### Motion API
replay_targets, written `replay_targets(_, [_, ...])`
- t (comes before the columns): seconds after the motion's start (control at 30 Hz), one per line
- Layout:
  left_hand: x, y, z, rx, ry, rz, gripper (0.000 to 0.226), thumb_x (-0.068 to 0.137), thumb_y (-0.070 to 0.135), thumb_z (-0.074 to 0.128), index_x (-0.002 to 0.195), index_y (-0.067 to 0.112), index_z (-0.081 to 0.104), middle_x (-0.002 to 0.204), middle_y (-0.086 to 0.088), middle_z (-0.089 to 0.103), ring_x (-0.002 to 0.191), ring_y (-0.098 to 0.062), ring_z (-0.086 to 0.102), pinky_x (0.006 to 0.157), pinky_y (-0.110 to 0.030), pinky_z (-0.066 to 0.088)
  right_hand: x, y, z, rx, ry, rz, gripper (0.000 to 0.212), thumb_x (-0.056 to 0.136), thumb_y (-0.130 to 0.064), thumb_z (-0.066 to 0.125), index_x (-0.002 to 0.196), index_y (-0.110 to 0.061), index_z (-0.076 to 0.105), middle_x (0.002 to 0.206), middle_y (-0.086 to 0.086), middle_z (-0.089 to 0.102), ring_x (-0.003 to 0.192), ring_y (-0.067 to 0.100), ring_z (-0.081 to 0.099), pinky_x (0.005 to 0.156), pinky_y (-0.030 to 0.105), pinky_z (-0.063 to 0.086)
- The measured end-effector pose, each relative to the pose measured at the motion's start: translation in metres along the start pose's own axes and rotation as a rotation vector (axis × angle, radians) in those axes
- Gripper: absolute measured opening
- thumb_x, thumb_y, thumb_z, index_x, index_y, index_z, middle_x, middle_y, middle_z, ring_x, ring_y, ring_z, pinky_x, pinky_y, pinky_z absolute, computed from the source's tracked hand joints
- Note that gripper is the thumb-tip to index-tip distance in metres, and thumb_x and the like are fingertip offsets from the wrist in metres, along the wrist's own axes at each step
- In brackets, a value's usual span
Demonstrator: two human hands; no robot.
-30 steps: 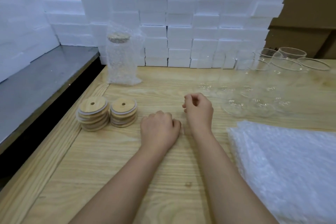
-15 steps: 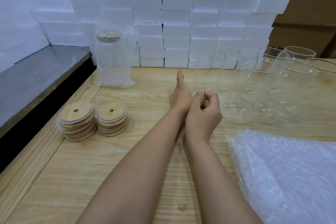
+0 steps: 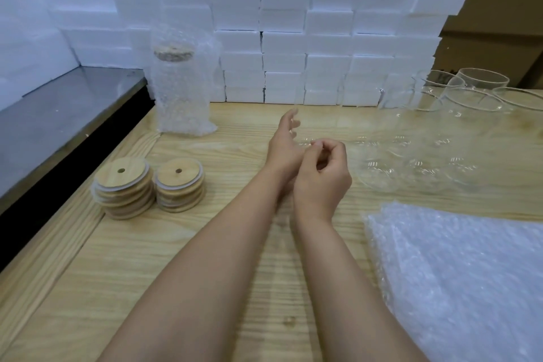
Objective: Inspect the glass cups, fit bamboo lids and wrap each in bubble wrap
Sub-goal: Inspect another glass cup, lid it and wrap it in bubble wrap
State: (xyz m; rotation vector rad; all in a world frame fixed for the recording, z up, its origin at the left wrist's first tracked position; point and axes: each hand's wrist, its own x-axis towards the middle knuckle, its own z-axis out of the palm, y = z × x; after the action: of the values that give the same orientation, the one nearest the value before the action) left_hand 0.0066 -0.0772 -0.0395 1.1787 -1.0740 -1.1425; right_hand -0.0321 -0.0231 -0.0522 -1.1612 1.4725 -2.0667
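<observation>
The person is holding the left hand (image 3: pixel 286 138) straight-fingered and the right hand (image 3: pixel 321 176) curled on nothing, and should be lifting one of the glass cups (image 3: pixel 426 161) clustered centre-right gently, by its body.

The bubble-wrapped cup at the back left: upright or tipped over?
Upright. The wrapped cup stands on its base on the wooden table, and its bamboo lid sits level on top, visible through the wrap.

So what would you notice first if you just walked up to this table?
Two bare hands sit side by side mid-table: the left hand stretched out, the right hand curled. Behind them rises a wall of white foam blocks, with one bubble-wrapped cup standing before it on the left.
</observation>
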Motion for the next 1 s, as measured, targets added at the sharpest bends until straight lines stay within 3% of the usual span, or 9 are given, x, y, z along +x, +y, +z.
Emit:
replay_targets(0.13, [-0.025,-0.007,-0.031,0.238,0.021,0.12,0.088,0.072,0.022,0.083,0.143,0.03,0.033,0.129,0.008,0.044,0.117,-0.01,0.044,0.094,-0.023,0.041,-0.005,-0.004,-0.005,0.025,0.019,-0.028,0.017,0.088,-0.019,0.047,0.095,-0.011,0.06,0.09,-0.003,0.06,0.074,0.016,0.053,0.071,0.031,0.046])
replay_targets(0.23, [-0.048,-0.007,-0.046,0.255,0.043,0.156,0.09,0.071,0.022,0.084,0.144,0.03,0.031,0.133,0.007,0.045,0.117,-0.009,0.043,0.085,-0.015,0.036,-0.009,-0.008,-0.011,0.056,0.008,0.004,0.028,0.09,-0.026,0.043,0.109,-0.01,0.057,0.096,-0.011,0.051,0.081,0.004,0.05,0.073,0.017,0.041])
replay_targets(0.37, [-0.066,-0.011,-0.053,0.279,0.086,0.173,0.091,0.071,0.023,0.084,0.144,0.03,0.031,0.129,0.011,0.044,0.117,-0.007,0.044,0.09,-0.019,0.033,-0.018,-0.007,-0.014,0.07,-0.121,0.097,0.032,0.101,-0.024,0.039,0.126,-0.012,0.053,0.106,-0.018,0.047,0.094,-0.023,0.045,0.077,-0.001,0.032])
replay_targets(0.43, [-0.072,-0.012,-0.052,0.287,0.092,0.187,0.091,0.071,0.024,0.083,0.144,0.029,0.03,0.13,0.011,0.044,0.116,-0.007,0.044,0.091,-0.019,0.033,-0.021,-0.008,-0.015,0.052,-0.198,0.153,0.036,0.103,-0.032,0.035,0.132,-0.02,0.052,0.116,-0.013,0.051,0.113,-0.009,0.047,0.092,0.008,0.036])
replay_targets(0.53, [-0.072,-0.014,-0.051,0.298,0.097,0.213,0.09,0.072,0.021,0.081,0.146,0.026,0.029,0.138,0.006,0.043,0.12,-0.009,0.044,0.097,-0.023,0.037,-0.022,-0.012,-0.015,0.006,-0.234,0.134,0.05,0.094,-0.044,0.026,0.131,-0.027,0.055,0.127,-0.002,0.057,0.123,0.013,0.047,0.11,0.04,0.032])
replay_targets(0.67, [-0.069,-0.016,-0.049,0.259,0.095,0.276,0.085,0.072,0.014,0.081,0.14,0.02,0.03,0.142,0.006,0.028,0.132,-0.009,0.038,0.109,-0.026,0.036,-0.021,-0.016,-0.012,0.032,-0.23,0.124,0.053,0.091,-0.051,0.025,0.126,-0.027,0.058,0.126,-0.002,0.059,0.122,0.013,0.049,0.11,0.047,0.031])
replay_targets(0.77, [-0.063,-0.015,-0.05,0.286,0.152,0.371,0.081,0.067,0.016,0.085,0.123,0.023,0.027,0.13,0.005,0.027,0.126,0.0,0.035,0.101,-0.009,0.032,-0.021,-0.016,-0.01,0.052,-0.258,0.082,0.07,0.085,-0.063,0.021,0.125,-0.019,0.057,0.126,-0.006,0.059,0.12,0.01,0.048,0.109,0.043,0.033])
replay_targets(0.9, [-0.058,-0.012,-0.056,0.324,0.151,0.455,0.091,0.064,0.025,0.087,0.128,0.033,0.023,0.133,0.003,0.038,0.126,-0.012,0.043,0.104,-0.031,0.041,-0.019,-0.014,-0.006,0.103,-0.298,0.055,0.065,0.086,-0.062,0.023,0.123,-0.022,0.058,0.118,-0.018,0.061,0.116,0.008,0.051,0.102,0.027,0.038])
replay_targets(1.0, [-0.057,-0.011,-0.058,0.337,0.182,0.516,0.092,0.06,0.027,0.083,0.133,0.03,0.027,0.132,0.025,0.035,0.128,-0.004,0.04,0.105,-0.034,0.041,-0.018,-0.013,-0.003,0.197,-0.325,0.064,0.044,0.095,-0.05,0.032,0.116,-0.022,0.059,0.102,-0.035,0.061,0.102,-0.012,0.054,0.084,0.005,0.038])
